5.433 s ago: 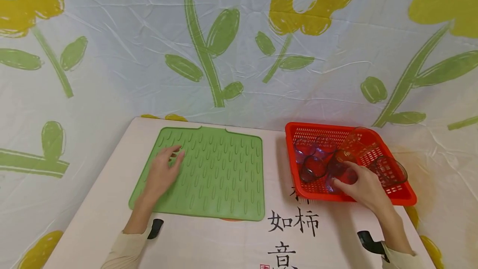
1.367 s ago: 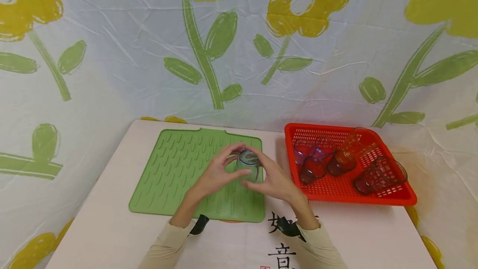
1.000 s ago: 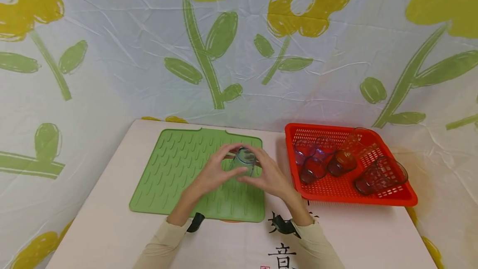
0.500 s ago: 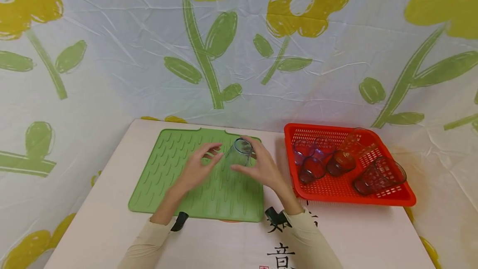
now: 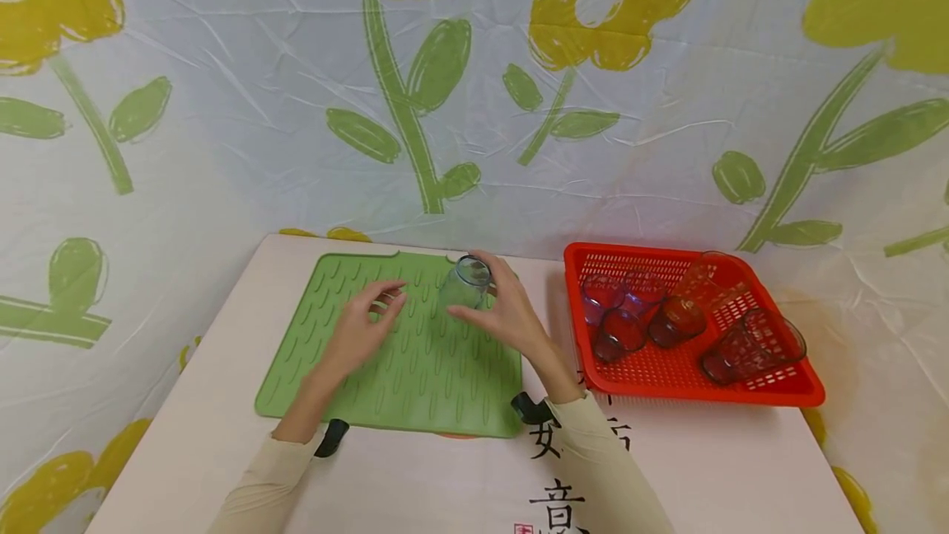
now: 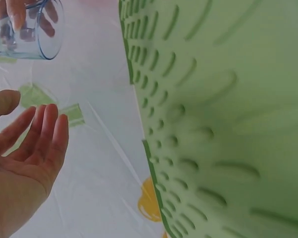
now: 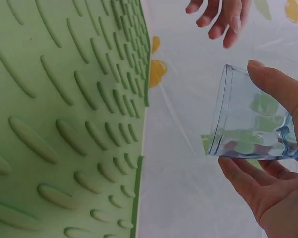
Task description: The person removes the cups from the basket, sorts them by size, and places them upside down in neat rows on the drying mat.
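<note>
My right hand (image 5: 511,307) grips a clear, bluish drinking glass (image 5: 455,293) around its sides, thumb on one side and fingers on the other. The glass is upside down, its mouth facing the green ridged mat (image 5: 415,390) below; in the right wrist view a gap separates the glass rim (image 7: 220,111) from the mat. To the left, over the mat, hovers my left hand (image 5: 363,328) with loosely bent fingers and nothing in them. The left wrist view shows that hand's bare palm (image 6: 20,183), apart from the glass.
A red perforated basket (image 5: 704,392) stands on the right of the table with several glasses inside, among them a dark tumbler (image 5: 621,334) and a larger tilted glass (image 5: 749,348). Behind the table hangs a flower-printed cloth (image 5: 296,130). Black characters mark the pale tablecloth (image 5: 445,484).
My right hand took a glass out of the basket and brought it over the mat, where both hands held it. The left hand then let go and moved left; the right hand carried the glass farther back.
</note>
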Demonstrator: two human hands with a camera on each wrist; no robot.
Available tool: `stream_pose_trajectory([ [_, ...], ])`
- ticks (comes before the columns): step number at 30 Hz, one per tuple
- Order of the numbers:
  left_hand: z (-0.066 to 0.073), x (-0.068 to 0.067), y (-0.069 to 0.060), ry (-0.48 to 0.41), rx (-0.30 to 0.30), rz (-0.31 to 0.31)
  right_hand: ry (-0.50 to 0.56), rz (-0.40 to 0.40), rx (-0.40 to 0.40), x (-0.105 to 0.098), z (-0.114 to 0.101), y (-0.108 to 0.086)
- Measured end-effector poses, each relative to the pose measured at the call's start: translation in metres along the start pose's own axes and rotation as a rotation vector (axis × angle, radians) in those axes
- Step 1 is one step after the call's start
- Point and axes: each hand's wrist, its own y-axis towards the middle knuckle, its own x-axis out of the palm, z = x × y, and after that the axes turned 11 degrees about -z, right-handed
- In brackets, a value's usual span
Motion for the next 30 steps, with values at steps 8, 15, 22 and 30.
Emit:
stream_pose_trajectory([
  [8, -0.017, -0.018, -0.009, 0.02, -0.075, 0.05, -0.006, -0.017, -0.046, 0.007, 0.001, 0.014],
  [15, -0.032, -0.033, -0.02, 0.057, -0.122, 0.103, -0.018, -0.035, -0.054, 0.017, 0.0, 0.028],
  [22, -0.045, -0.048, -0.032, 0.143, -0.173, 0.145, -0.003, -0.06, -0.036, 0.029, 0.0, 0.043],
  [30, -0.061, -0.068, -0.042, 0.221, -0.238, 0.159, 0.002, -0.089, -0.027, 0.044, -0.002, 0.062],
])
